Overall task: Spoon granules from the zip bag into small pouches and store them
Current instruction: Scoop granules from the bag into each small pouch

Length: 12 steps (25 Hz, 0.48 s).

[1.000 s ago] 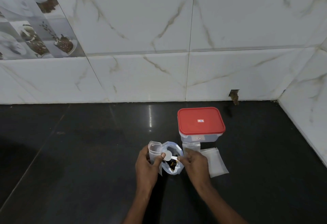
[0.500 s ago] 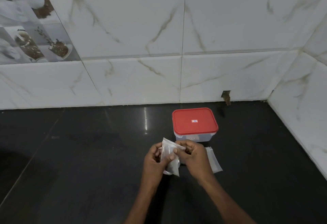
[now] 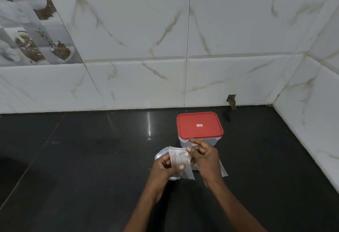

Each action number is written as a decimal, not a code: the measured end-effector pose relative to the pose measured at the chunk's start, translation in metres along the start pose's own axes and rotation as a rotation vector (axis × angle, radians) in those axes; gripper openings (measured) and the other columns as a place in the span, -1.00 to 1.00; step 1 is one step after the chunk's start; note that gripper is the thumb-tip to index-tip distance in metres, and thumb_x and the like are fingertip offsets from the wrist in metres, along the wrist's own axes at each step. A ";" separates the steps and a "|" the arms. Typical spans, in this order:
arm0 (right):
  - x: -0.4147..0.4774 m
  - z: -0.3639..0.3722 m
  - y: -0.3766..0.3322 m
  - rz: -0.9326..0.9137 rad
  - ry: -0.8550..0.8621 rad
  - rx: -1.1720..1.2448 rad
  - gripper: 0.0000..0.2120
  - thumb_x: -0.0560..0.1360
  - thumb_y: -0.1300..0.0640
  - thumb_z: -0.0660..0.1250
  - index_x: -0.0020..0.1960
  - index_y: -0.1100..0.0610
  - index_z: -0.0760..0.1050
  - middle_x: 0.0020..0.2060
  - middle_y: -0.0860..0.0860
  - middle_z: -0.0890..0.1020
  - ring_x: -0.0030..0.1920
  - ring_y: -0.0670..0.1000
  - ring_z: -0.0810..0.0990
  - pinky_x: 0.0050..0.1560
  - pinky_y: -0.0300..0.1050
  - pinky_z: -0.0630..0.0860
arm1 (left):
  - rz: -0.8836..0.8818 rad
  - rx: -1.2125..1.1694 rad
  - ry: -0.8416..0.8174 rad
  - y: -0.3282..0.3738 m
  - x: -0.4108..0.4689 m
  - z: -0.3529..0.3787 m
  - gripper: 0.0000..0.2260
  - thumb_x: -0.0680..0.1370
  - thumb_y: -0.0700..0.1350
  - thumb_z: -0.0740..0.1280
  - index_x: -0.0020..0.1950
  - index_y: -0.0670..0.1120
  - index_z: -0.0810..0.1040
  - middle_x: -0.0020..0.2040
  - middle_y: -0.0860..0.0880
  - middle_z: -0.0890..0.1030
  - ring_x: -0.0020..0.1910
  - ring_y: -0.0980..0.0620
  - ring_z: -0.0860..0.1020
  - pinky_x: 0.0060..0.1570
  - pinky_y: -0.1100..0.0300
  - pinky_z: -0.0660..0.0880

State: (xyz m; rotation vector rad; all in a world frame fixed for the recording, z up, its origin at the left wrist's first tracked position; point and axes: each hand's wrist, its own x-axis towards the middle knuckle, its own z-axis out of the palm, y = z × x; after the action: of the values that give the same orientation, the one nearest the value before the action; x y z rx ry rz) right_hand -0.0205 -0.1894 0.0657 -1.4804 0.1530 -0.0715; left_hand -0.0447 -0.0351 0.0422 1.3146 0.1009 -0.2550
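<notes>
The small crinkly clear plastic pouch point(image 3: 180, 160) is held over the glossy black counter point(image 3: 91, 158), pinched by left grip point(image 3: 166, 165) and right grip point(image 3: 203, 156); the right index finger is now stuck out.

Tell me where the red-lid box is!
In the head view, the red-lid box sits on the black counter, right of centre, just behind the right hand.

Legible text: none. Item: red lid point(image 3: 190, 130) of clear box point(image 3: 215, 141). Marking: 1 small rectangular sticker point(image 3: 199, 125) at the lid's centre, red and white, lettering too small to read.
</notes>
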 end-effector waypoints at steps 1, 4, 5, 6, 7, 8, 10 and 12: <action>0.000 0.001 0.001 -0.011 -0.017 -0.005 -0.74 0.48 0.33 0.41 0.09 0.06 0.62 -0.29 0.06 0.71 -0.31 0.02 0.64 -0.27 -0.09 0.59 | -0.014 0.032 0.005 0.000 -0.001 0.001 -0.73 0.47 -0.30 0.48 0.17 -0.19 0.66 0.05 -0.21 0.73 0.03 -0.18 0.70 -0.02 -0.01 0.62; 0.002 0.002 0.001 -0.008 -0.028 -0.010 -0.75 0.49 0.33 0.40 0.09 0.07 0.62 -0.28 0.05 0.71 -0.27 -0.01 0.63 -0.23 -0.11 0.57 | 0.027 0.015 0.107 0.003 0.002 0.002 -0.85 0.55 -0.19 0.42 0.08 -0.18 0.71 -0.01 -0.25 0.73 -0.02 -0.24 0.68 0.00 -0.10 0.60; 0.002 0.001 0.000 -0.005 -0.033 -0.016 -0.76 0.49 0.33 0.39 0.08 0.08 0.62 -0.31 0.06 0.70 -0.30 -0.01 0.61 -0.24 -0.10 0.56 | 0.050 0.008 0.163 0.005 0.004 0.001 -0.87 0.56 -0.17 0.41 0.02 -0.19 0.72 -0.05 -0.26 0.72 -0.08 -0.22 0.67 -0.03 -0.09 0.59; 0.003 0.000 0.000 -0.001 -0.042 -0.017 -0.77 0.49 0.33 0.39 0.06 0.07 0.62 -0.31 0.07 0.69 -0.30 -0.01 0.61 -0.25 -0.10 0.55 | 0.070 0.008 0.223 0.007 0.007 0.001 -0.89 0.55 -0.20 0.41 -0.03 -0.19 0.73 -0.11 -0.24 0.72 -0.14 -0.16 0.66 -0.10 -0.03 0.59; 0.003 0.000 -0.001 0.010 -0.062 -0.004 -0.78 0.49 0.32 0.40 0.04 0.05 0.62 -0.29 0.08 0.70 -0.29 -0.01 0.62 -0.23 -0.11 0.56 | 0.081 0.000 0.276 0.009 0.009 0.000 -0.91 0.54 -0.26 0.41 -0.08 -0.19 0.73 -0.17 -0.21 0.72 -0.19 -0.10 0.65 -0.18 0.05 0.60; 0.002 -0.001 -0.002 0.036 -0.090 0.020 -0.79 0.49 0.31 0.41 0.05 0.06 0.62 -0.23 0.08 0.71 -0.24 0.00 0.66 -0.20 -0.12 0.58 | 0.084 -0.008 0.308 0.010 0.010 0.000 -0.90 0.53 -0.31 0.42 -0.11 -0.19 0.73 -0.20 -0.20 0.72 -0.22 -0.07 0.65 -0.23 0.11 0.60; 0.002 0.000 0.000 0.137 -0.159 0.055 -0.78 0.45 0.27 0.46 0.08 0.12 0.61 -0.11 0.08 0.73 -0.06 0.05 0.71 -0.09 -0.10 0.63 | 0.084 -0.006 0.301 0.011 0.012 0.001 -0.89 0.51 -0.32 0.43 -0.12 -0.18 0.74 -0.17 -0.21 0.73 -0.20 -0.09 0.68 -0.19 0.10 0.60; 0.005 0.003 0.007 0.201 -0.185 -0.036 -0.83 0.43 0.22 0.48 0.02 0.15 0.64 -0.09 0.09 0.72 0.01 0.14 0.69 -0.01 0.00 0.63 | 0.082 0.012 0.284 0.009 0.012 0.003 -0.88 0.52 -0.31 0.43 -0.12 -0.16 0.75 -0.14 -0.22 0.73 -0.16 -0.11 0.69 -0.12 0.05 0.62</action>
State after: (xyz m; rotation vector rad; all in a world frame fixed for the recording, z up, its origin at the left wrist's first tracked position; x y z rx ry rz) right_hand -0.0160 -0.1868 0.0586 -1.4915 0.1526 0.2314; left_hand -0.0310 -0.0375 0.0488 1.3579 0.2846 0.0021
